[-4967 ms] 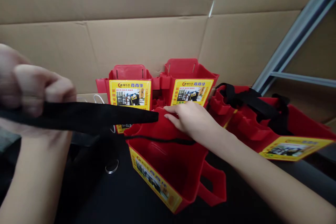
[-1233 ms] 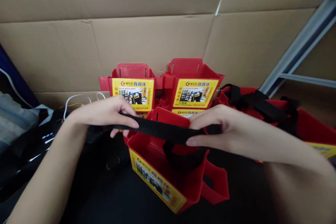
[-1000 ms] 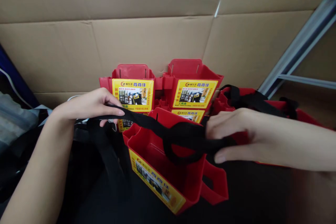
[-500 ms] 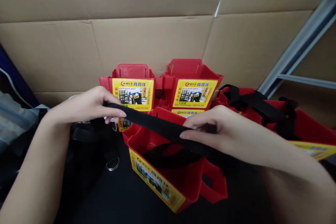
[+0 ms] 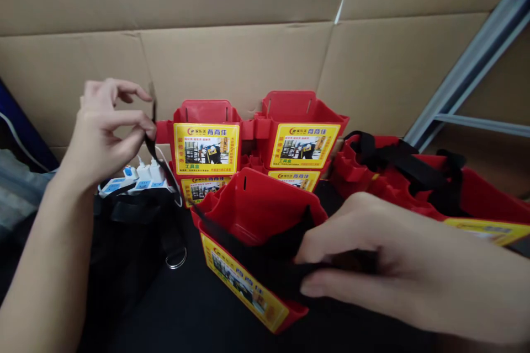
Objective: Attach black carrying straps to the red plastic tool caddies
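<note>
A black webbing strap (image 5: 269, 267) runs slantwise between my two hands. My left hand (image 5: 110, 132) is raised at the left, its thumb and fingertips pinching the strap near one end. Lower down at the right, my right hand (image 5: 364, 253) grips it between thumb and fingers over a red plastic tool box (image 5: 277, 193). This box stands tilted in view, with a yellow printed label on its front and a slot in its tall back wall. More black strap lies inside the box. The strap and my right hand hide much of its right side.
Stacked red tool boxes (image 5: 306, 107) stand against a cardboard wall (image 5: 232, 66). More red boxes with black straps (image 5: 434, 176) lie at the right near a metal frame (image 5: 467, 71). At the left are a power strip (image 5: 144, 183) and black straps with a metal D-ring (image 5: 177, 259).
My left hand has moved up and left, drawing the strap end with it. My right hand has come lower, and the strap between them now hangs more steeply.
</note>
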The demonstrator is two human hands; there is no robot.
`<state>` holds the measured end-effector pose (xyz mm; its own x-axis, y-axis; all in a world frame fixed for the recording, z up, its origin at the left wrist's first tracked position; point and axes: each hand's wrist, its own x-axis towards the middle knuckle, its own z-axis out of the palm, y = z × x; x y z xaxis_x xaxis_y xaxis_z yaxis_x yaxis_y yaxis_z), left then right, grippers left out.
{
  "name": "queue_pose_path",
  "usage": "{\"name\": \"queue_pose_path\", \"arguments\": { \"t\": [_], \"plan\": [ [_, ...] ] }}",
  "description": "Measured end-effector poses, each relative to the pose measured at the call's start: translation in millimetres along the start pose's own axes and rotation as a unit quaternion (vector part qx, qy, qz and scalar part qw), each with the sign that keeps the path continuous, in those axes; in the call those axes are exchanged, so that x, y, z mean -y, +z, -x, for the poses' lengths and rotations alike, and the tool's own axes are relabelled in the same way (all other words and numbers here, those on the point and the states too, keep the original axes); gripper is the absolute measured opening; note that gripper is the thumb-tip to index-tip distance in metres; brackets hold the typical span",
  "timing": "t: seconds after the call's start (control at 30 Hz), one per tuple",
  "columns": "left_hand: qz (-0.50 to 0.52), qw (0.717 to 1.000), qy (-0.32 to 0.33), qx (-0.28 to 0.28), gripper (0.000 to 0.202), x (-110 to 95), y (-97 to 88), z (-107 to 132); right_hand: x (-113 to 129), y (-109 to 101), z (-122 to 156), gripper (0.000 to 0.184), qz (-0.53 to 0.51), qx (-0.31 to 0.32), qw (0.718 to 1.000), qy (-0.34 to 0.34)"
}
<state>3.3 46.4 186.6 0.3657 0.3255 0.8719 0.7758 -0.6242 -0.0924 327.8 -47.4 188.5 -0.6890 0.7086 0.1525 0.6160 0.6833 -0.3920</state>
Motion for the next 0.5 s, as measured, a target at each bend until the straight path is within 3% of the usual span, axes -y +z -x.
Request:
{"name": "queue_pose_path", "arguments": {
  "t": [0.07, 0.13, 0.2, 0.3, 0.4, 0.43, 0.5],
  "plan": [
    [0.021, 0.994, 0.021, -0.103, 0.016, -6, 7.3, -3, 6, 9, -6, 0.019, 0.004, 0.030, 0.999, -0.010],
    [0.102, 0.987, 0.027, -0.124, 0.019, -17, 11.8, -5, 10, 18, -14, 0.018, 0.021, 0.022, 1.000, -0.004],
    [0.159, 0.985, 0.054, -0.048, 0.022, -31, 13.6, -6, 12, 25, -21, 0.017, 0.042, 0.010, 0.999, 0.002],
    [0.156, 0.973, 0.083, 0.151, 0.023, -50, 15.4, -5, 11, 31, -29, 0.015, 0.052, 0.022, 0.998, -0.008],
    [0.139, 0.932, 0.038, 0.331, 0.023, -61, 20.4, -4, 8, 32, -32, 0.015, 0.069, 0.023, 0.997, 0.003],
    [0.140, 0.918, 0.016, 0.370, 0.023, -63, 22.8, -4, 8, 32, -33, 0.016, 0.076, 0.024, 0.997, 0.011],
    [0.162, 0.906, -0.036, 0.390, 0.019, -65, 28.7, -2, 7, 33, -34, 0.017, 0.083, 0.037, 0.996, 0.024]
  ]
}}
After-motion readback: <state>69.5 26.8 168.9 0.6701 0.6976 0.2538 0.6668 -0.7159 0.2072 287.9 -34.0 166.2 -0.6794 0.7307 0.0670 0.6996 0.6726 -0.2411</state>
